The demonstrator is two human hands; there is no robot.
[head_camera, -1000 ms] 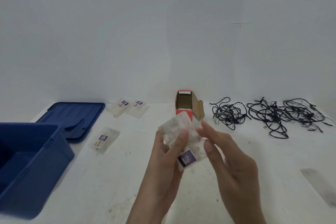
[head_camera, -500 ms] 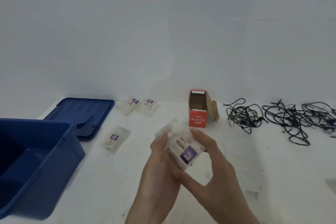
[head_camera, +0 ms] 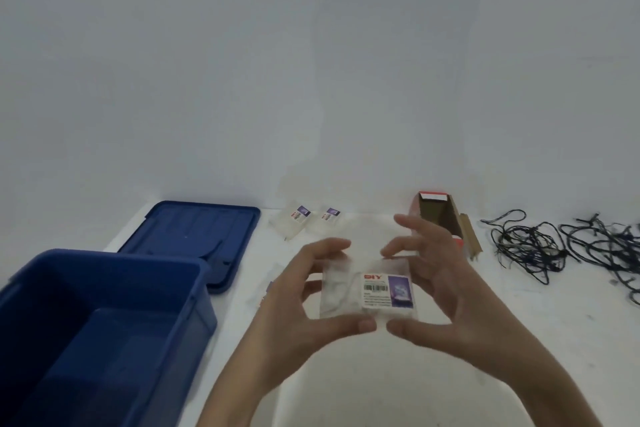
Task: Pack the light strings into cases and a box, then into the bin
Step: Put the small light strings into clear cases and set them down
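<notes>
Both hands grasp one clear case [head_camera: 367, 291] above the table [head_camera: 381, 392]: the left hand [head_camera: 294, 302] pinches its left edge between thumb and fingers, the right hand [head_camera: 446, 291] its right edge (label facing up). Left of them stands the open blue bin [head_camera: 194, 322], its lid [head_camera: 194, 229] flat behind it. Farther back the red box [head_camera: 438, 215] lies open, light strings [head_camera: 526, 246] tangled to its right, two more cases [head_camera: 294, 220] near the wall

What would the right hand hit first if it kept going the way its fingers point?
The right hand grips the clear case, with the left hand opposite. Past those, its line probably runs to the two small cases near the wall; depth is hard to judge.
</notes>
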